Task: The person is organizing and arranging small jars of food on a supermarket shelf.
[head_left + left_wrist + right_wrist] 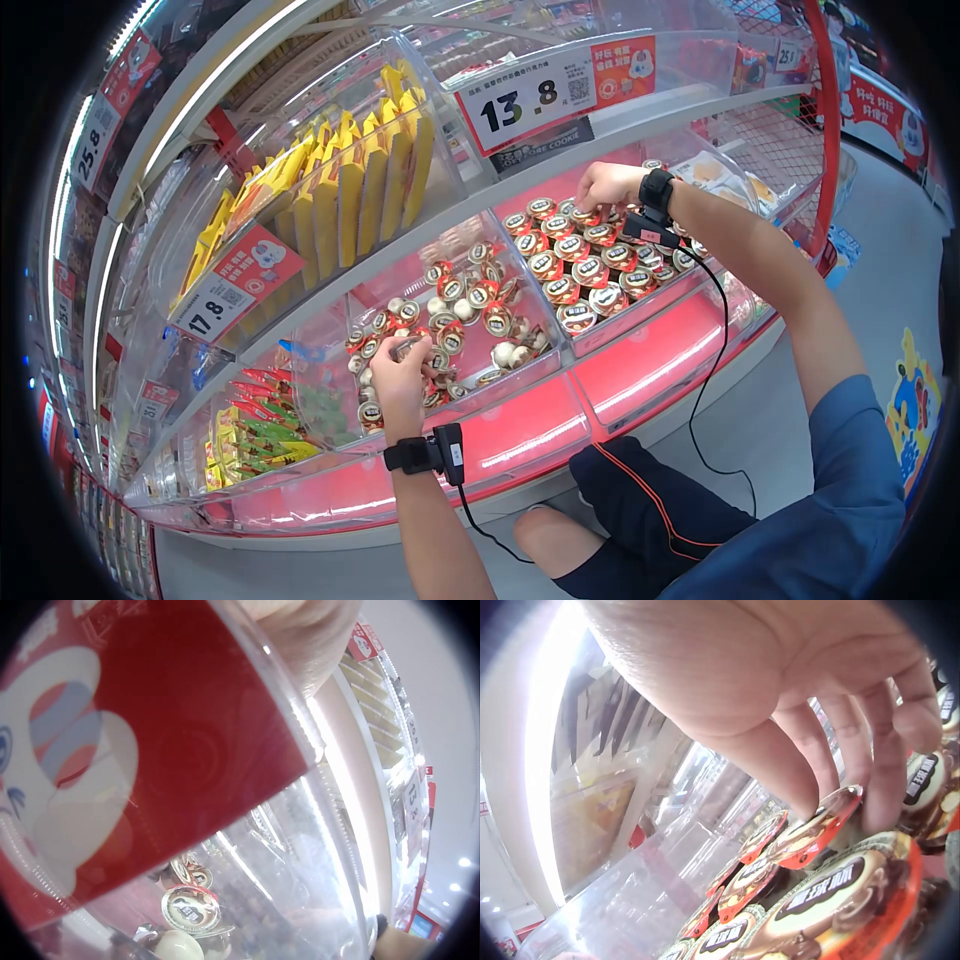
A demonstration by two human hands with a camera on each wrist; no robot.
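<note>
In the head view my right hand (606, 188) is over the right bin, at the back of tightly set rows of chocolate snack cups (590, 270). Seen from the right wrist, its thumb and fingers pinch one tilted snack cup (821, 825) with a brown printed lid and red side. Other lids (825, 896) lie close below. My left hand (402, 378) reaches into the left bin, where similar cups (450, 340) lie in a loose jumble, some showing white rounded undersides. Its fingers curl right at a cup; whether they grip it I cannot tell. The left wrist view hides those fingertips.
Clear plastic walls (527, 285) divide the bins, with a red-pink ledge (530, 435) in front. Yellow packets (350, 190) stand in an upper bin, colourful packets (262, 425) at lower left. A price sign (530, 95) hangs above; a red sign (202, 712) fills much of the left wrist view.
</note>
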